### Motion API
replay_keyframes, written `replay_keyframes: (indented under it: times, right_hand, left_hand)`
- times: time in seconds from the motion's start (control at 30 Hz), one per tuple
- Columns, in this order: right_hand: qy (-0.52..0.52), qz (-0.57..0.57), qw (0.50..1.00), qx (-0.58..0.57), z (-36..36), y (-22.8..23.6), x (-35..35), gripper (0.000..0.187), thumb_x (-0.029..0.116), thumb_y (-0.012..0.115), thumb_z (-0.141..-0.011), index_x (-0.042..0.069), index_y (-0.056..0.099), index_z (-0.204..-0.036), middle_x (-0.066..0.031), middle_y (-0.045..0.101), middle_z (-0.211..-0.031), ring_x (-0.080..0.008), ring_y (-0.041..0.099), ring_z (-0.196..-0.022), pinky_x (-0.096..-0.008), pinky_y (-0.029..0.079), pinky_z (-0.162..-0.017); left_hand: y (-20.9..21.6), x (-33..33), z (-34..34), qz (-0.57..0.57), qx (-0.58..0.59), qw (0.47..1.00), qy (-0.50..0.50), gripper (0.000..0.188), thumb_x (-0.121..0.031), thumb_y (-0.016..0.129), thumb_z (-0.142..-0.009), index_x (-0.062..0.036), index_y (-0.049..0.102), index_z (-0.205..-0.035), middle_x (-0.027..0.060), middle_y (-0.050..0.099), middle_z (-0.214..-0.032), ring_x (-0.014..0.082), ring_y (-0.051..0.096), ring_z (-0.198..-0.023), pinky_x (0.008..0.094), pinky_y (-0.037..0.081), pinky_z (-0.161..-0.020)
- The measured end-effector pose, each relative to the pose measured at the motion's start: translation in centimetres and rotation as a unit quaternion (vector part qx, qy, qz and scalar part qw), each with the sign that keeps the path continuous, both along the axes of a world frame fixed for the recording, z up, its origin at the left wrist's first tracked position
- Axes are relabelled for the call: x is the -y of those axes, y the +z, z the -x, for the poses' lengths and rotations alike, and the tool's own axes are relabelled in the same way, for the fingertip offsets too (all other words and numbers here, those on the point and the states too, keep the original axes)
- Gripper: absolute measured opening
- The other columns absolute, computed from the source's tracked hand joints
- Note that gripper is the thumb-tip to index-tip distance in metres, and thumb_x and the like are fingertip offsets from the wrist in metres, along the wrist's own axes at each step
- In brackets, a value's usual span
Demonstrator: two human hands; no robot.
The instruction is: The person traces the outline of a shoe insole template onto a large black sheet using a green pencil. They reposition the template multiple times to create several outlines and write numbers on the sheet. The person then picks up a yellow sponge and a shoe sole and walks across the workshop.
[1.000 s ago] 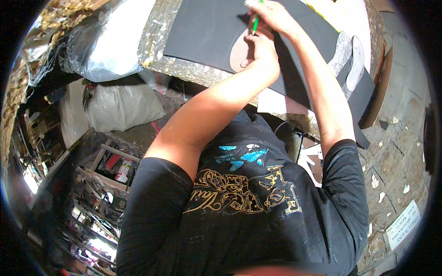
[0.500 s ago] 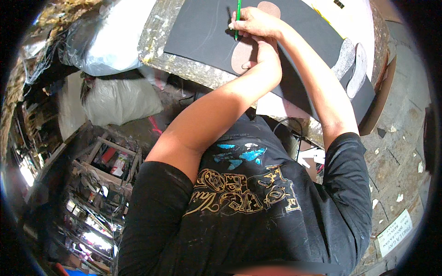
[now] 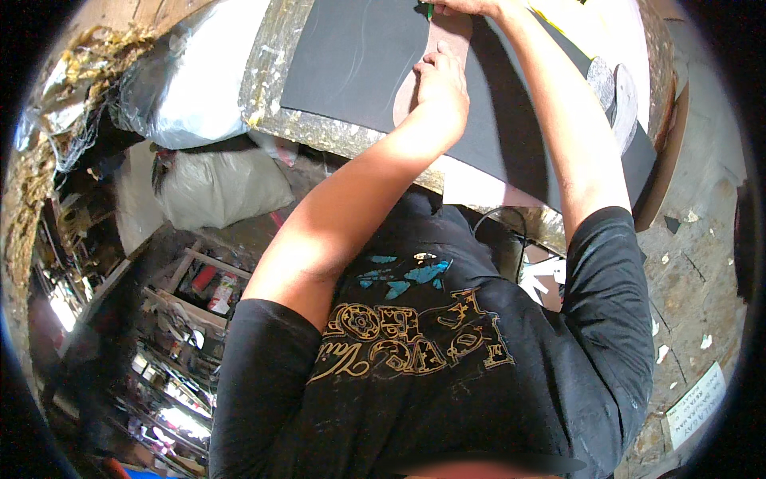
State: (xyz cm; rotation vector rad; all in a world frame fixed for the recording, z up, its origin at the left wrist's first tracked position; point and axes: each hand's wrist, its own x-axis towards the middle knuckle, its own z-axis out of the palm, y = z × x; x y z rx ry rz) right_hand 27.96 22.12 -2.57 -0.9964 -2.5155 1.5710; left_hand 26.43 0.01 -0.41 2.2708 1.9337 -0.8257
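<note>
fingers (image 3: 435,60) spread, left hand (image 3: 444,83) rests on brown sole (image 3: 450,33).

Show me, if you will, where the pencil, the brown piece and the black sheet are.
Pencil (image 3: 430,12), head view: its green shaft.
Brown piece (image 3: 452,33), head view: its far part.
Black sheet (image 3: 355,64), head view: its left part.

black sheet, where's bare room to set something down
Free: the black sheet between its left edge and the brown sole, faintly marked; also its shadowed part between the left hand and right forearm. Crowded: around the right hand and its green pencil, and by the grey soles.
</note>
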Motion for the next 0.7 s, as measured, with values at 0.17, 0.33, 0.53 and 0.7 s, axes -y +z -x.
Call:
replay_keyframes:
  times: [0.17, 0.33, 0.53, 0.7]
  right_hand:
    - [-0.057, -0.032, 0.997, -0.035, -1.4, -0.6, 0.0, 0.021, 0.019, 0.07, -0.093, 0.003, 0.071, -0.079, -0.0056, 0.068, -0.067, -0.0149, 0.06, -0.061, -0.0345, 0.049, -0.059]
    - [-0.157, -0.091, 0.983, -0.032, -3.4, 0.6, 1.8, 0.023, 0.024, 0.067, -0.093, 0.003, 0.073, -0.085, -0.0104, 0.07, -0.071, -0.0223, 0.067, -0.067, -0.0386, 0.053, -0.067]
    - [-0.288, -0.179, 0.939, -0.054, -5.9, -0.2, 5.1, 0.024, 0.024, 0.064, -0.091, 0.002, 0.071, -0.087, -0.0184, 0.072, -0.081, -0.033, 0.071, -0.08, -0.0435, 0.054, -0.074]
    - [-0.387, -0.304, 0.87, -0.029, -7.5, -2.1, 10.2, 0.028, 0.029, 0.067, -0.091, 0.005, 0.071, -0.105, -0.0208, 0.072, -0.093, -0.0394, 0.069, -0.091, -0.0477, 0.054, -0.084]
  left_hand:
    - [0.3, -0.2, 1.0, -0.01, 0.017, 1.0, -0.021, 0.058, -0.019, 0.059, -0.098, 0.007, 0.044, -0.148, 0.0287, 0.039, -0.156, 0.0369, 0.051, -0.126, 0.0484, 0.052, -0.095]
    - [0.2, -0.4, 1.6, 0.001, 0.04, 0.999, -0.026, 0.06, -0.022, 0.057, -0.1, 0.0073, 0.043, -0.15, 0.0309, 0.032, -0.16, 0.0391, 0.048, -0.129, 0.0543, 0.048, -0.1]
    - [-0.8, -0.4, 4.4, -0.059, 0.107, 0.99, -0.076, 0.062, -0.018, 0.061, -0.094, -0.0008, 0.044, -0.15, 0.0233, 0.044, -0.152, 0.0344, 0.049, -0.134, 0.0479, 0.043, -0.107]
    - [-1.3, -0.7, 6.7, -0.076, 0.159, 0.978, -0.114, 0.074, -0.02, 0.073, -0.085, -0.0065, 0.044, -0.152, 0.0206, 0.047, -0.146, 0.0359, 0.047, -0.135, 0.0497, 0.041, -0.11]
